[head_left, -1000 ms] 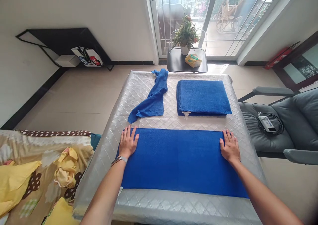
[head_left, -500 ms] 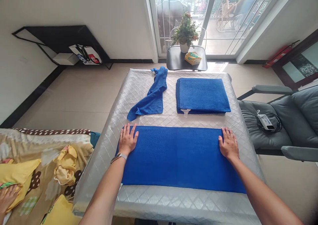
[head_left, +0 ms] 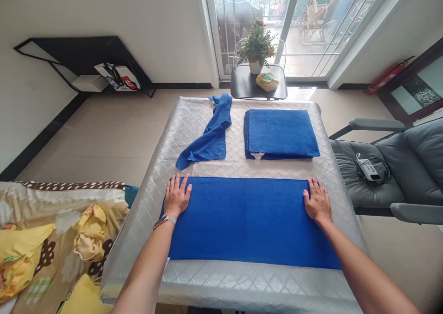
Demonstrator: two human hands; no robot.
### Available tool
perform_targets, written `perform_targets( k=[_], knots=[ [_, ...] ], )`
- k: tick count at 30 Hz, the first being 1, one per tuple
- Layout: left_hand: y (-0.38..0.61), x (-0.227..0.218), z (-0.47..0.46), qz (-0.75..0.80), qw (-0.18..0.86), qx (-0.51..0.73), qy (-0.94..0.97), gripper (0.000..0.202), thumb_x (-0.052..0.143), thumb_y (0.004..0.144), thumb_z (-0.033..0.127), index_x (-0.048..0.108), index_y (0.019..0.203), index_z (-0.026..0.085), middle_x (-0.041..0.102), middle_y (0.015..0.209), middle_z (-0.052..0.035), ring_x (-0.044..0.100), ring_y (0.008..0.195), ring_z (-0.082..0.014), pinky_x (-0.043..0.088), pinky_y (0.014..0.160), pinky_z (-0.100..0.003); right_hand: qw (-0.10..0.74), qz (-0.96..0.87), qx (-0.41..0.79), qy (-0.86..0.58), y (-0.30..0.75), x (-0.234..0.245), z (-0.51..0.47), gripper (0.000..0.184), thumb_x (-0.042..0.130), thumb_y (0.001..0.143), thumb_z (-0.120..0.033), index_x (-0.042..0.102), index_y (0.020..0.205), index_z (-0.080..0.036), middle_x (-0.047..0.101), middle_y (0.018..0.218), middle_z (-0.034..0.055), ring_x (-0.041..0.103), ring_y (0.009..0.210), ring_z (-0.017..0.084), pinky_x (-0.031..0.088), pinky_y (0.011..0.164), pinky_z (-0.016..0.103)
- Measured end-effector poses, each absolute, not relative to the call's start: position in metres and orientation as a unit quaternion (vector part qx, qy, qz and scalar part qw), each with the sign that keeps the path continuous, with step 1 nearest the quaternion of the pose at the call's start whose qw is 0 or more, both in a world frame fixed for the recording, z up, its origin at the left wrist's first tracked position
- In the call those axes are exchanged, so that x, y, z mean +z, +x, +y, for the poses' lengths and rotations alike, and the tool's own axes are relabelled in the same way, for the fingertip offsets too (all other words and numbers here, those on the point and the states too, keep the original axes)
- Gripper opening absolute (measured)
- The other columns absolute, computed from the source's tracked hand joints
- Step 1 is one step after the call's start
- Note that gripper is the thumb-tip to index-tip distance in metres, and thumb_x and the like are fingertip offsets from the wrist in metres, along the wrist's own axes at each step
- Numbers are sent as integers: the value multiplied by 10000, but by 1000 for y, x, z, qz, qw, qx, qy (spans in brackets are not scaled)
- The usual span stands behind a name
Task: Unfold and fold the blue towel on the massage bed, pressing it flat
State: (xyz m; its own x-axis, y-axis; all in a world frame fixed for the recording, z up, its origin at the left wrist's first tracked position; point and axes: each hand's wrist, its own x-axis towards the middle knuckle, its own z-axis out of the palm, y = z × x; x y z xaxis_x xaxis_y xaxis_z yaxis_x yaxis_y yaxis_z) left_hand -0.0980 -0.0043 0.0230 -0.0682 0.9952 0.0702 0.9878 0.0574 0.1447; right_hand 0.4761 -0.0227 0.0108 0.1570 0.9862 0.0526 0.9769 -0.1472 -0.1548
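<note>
A blue towel (head_left: 242, 221) lies spread flat across the near part of a table with a silver quilted cover (head_left: 207, 277). My left hand (head_left: 176, 197) rests flat on the towel's far left corner, fingers stretched out. At the far right corner, my right hand (head_left: 317, 200) presses flat in the same way. Beyond the towel, a stack of folded blue towels (head_left: 281, 131) with a white tag sits on the right. To its left, a crumpled, twisted blue cloth (head_left: 211, 136) reaches towards the table's far edge.
A black chair (head_left: 238, 87) with a potted plant (head_left: 256, 46) and a yellow tissue pack (head_left: 267, 81) stands past the far edge. On the right is a grey armchair (head_left: 367, 196) holding a power strip (head_left: 368, 170). A bed (head_left: 65, 272) with yellow cloths is at left.
Both my hands stay flat on the towel, in nearly the same place. The view has shifted slightly. Another person's hand at the lower left, on a yellow cloth, has gone out of sight.
</note>
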Motion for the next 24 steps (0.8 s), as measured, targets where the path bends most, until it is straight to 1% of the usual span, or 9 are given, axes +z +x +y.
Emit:
perform_targets(
  k=[4,14,20,24],
  knots=[
    [-97,24,-4,729,28,76,680,591,269,1054,459,392,1579,219,273,1692,-134,205,1572,-324,211,1256,-568,74,-646,31,-759,475,12,-23,615,241,1049,-431,375,1581,-151,341,1668,105,237,1561,260,213,1271,506],
    [-97,25,-4,726,31,82,682,595,272,1051,449,406,1572,194,253,1695,-156,201,1571,-337,206,1258,-577,64,-648,21,-759,476,12,-23,609,255,1045,-418,365,1586,-160,344,1668,95,236,1561,247,216,1272,492],
    [-99,21,-4,726,33,88,682,589,279,1051,450,389,1579,214,249,1698,-142,186,1576,-333,206,1253,-601,63,-651,15,-756,476,12,-23,610,272,1032,-402,338,1599,-185,345,1668,88,231,1563,244,228,1264,500],
    [-99,19,-3,719,29,104,687,592,283,1053,455,387,1580,206,238,1699,-154,198,1572,-341,199,1258,-593,50,-653,10,-756,474,14,-22,612,257,1041,-408,349,1594,-164,336,1672,94,232,1563,249,228,1264,491]
  ],
)
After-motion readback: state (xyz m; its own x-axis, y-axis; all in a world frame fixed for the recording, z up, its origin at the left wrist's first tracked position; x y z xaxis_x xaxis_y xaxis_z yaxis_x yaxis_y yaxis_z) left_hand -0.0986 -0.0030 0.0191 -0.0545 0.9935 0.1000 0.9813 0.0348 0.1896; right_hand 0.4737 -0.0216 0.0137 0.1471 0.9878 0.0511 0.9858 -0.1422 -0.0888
